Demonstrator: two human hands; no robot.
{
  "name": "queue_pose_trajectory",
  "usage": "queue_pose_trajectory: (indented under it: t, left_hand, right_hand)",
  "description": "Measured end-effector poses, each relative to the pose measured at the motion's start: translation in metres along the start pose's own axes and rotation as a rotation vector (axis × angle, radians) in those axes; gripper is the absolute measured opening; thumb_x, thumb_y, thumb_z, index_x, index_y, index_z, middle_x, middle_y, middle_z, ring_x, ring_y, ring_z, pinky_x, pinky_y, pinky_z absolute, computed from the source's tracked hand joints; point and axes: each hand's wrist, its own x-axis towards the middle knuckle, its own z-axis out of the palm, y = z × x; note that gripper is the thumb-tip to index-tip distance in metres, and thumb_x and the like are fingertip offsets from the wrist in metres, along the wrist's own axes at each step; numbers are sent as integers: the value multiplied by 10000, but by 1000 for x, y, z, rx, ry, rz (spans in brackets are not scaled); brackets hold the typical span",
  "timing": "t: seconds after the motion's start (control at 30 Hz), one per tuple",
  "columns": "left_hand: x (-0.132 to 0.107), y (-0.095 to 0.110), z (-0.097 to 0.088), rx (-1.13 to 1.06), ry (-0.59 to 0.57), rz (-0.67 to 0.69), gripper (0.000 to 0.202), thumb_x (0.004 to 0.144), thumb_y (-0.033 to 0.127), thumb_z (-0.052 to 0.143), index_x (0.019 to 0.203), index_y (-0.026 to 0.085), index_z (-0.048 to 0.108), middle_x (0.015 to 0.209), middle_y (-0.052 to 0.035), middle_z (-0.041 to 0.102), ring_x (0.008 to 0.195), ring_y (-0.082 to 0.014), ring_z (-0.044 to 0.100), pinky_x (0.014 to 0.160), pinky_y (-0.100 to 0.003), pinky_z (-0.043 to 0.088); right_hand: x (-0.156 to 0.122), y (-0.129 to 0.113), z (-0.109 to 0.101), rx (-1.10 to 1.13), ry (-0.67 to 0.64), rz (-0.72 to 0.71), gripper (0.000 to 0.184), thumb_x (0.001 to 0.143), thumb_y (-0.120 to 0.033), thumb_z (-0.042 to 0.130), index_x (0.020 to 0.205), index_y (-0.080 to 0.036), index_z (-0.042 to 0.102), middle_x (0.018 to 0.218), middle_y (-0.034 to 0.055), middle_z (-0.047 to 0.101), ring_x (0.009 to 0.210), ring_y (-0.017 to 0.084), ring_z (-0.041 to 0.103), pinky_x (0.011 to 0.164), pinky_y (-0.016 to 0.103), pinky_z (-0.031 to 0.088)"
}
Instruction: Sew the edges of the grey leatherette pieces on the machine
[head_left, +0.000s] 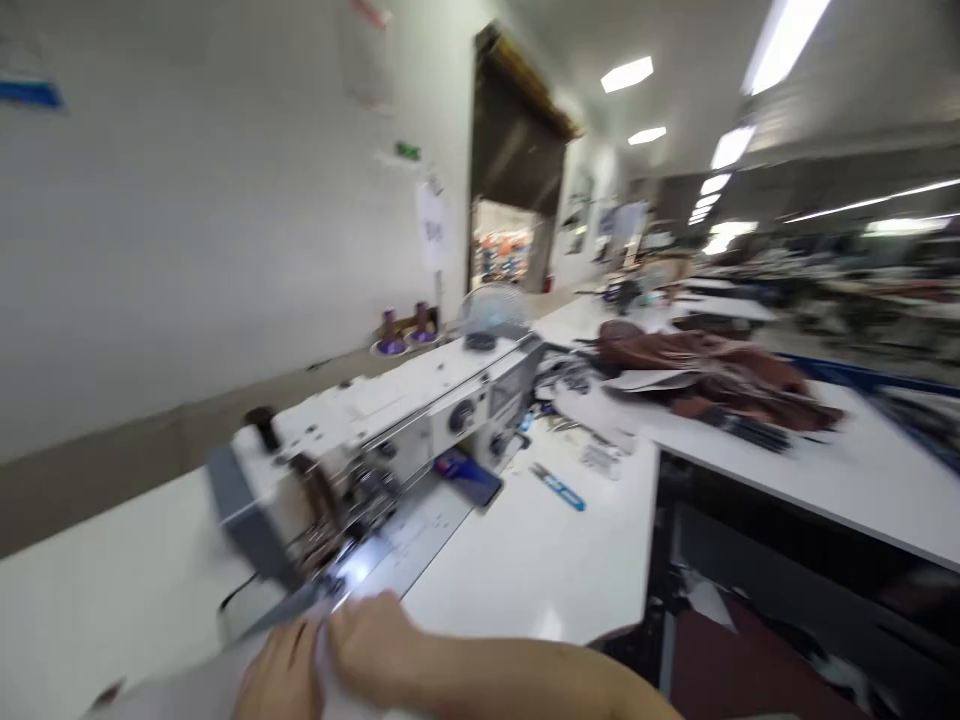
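Observation:
At the needle end of a white sewing machine [397, 400], a pale piece of fabric [202, 685] runs toward the lower left. My left hand [281, 675] is at the bottom edge with its fingers bent over this fabric. Close against it, my right hand [375, 635] is curled, with its fingertips mostly hidden at the fabric. Both hands are just in front of the lit needle area [356, 570]. Motion blur softens the fingers and cloth. A phone [469, 475] lies under the machine arm, and blue thread snips [559, 487] rest on the white table.
Purple thread cones [390, 335] stand behind the machine by the wall. Brown fabric [720, 375] is heaped on the table [885, 500] to the right. A small fan [495, 308] stands beyond the machine. Dark material [742, 660] lies below the table edge at the lower right.

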Motion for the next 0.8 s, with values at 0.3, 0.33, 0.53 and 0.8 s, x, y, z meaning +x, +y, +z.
queue_pose_trajectory:
  t: [0.3,0.33,0.53,0.8]
  left_hand:
    - [-13,26,-15,378,42,162,415,864,78,395,1194,245,582,937,-75,615,849,-195,556,708,-314,461]
    - [-13,26,-16,382,39,167,403,866,83,400,1187,241,586,938,-80,611,847,-198,551,707,-318,457]
    - [-16,27,-19,343,27,209,353,868,93,429,1157,212,594,955,-86,598,871,-207,529,728,-327,440]
    - [-14,31,-20,379,-38,202,379,870,104,441,1196,251,568,975,-85,594,872,-210,522,717,-324,415]
  right_hand:
    - [0,-1,27,-143,21,-57,275,848,-20,363,1081,-88,494,844,101,613,724,221,599,554,316,471]
    - [0,-2,26,-146,11,-48,277,842,-16,361,1072,-93,496,843,97,611,728,221,596,561,318,470]
    - [-2,-9,20,-152,-27,13,272,820,2,362,1019,-109,510,827,97,597,734,213,581,587,311,445]
    - [-7,-14,23,-160,-17,41,265,817,18,365,994,-108,517,822,99,593,747,215,580,618,318,436]
